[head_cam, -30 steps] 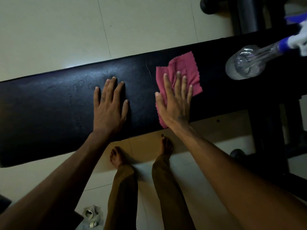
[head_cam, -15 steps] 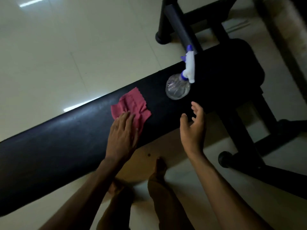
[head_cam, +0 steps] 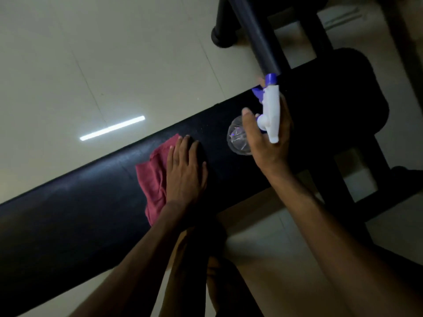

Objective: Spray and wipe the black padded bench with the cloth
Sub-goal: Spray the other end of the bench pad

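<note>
While left hand flattens cloth, right hand seemingly grips spray bottle.

The left hand lies flat with its palm down and its fingers straight and close together. It presses on the red cloth, which peeks out on the hand's left side. The left arm reaches up to it from the bottom of the view.

The right hand is to the right of the cloth, a little farther away from the body. Its grip is curled round the neck of the spray bottle, thumb on one side and fingers on the other. The right arm is long and straight, coming in from the bottom right corner.
</note>
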